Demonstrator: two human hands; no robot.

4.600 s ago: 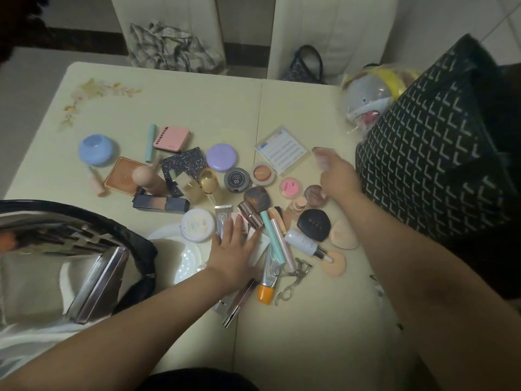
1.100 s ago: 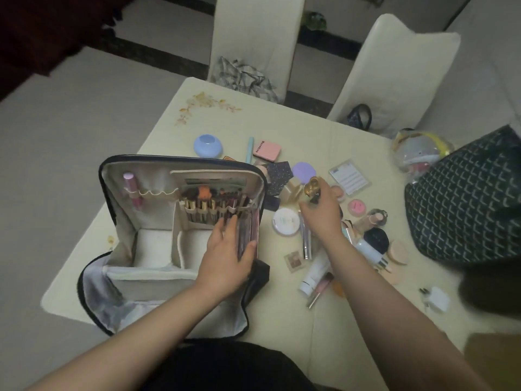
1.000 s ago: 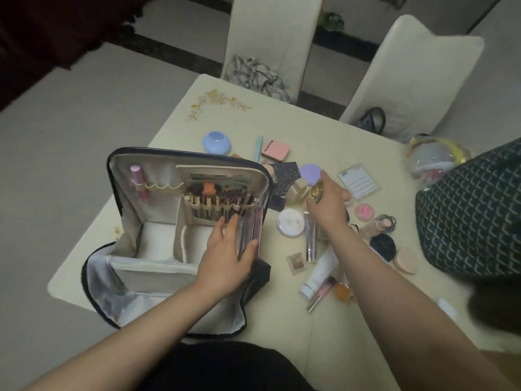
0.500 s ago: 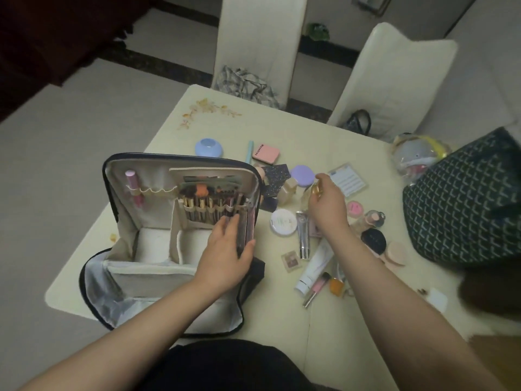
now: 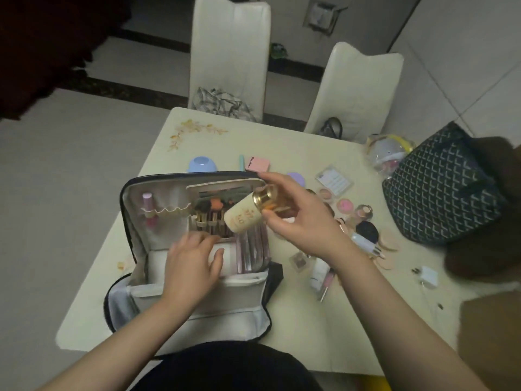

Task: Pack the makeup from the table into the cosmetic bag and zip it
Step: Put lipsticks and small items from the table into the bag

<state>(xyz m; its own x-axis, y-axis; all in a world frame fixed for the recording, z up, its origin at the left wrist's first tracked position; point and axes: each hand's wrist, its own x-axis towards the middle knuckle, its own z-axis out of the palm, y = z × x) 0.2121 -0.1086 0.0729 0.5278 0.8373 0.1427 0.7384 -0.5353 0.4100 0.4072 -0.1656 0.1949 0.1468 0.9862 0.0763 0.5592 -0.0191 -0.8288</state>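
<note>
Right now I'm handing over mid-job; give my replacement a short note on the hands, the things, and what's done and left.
Right hand: holds the gold-capped cream bottle tilted above the open cosmetic bag.
Left hand: empty, inside the bag's main compartment.
Done: brushes and a pink tube sit in the lid pockets.
Left: bottle goes in, then the loose makeup on the table, such as the pink compact and blue jar; then zip.
</note>
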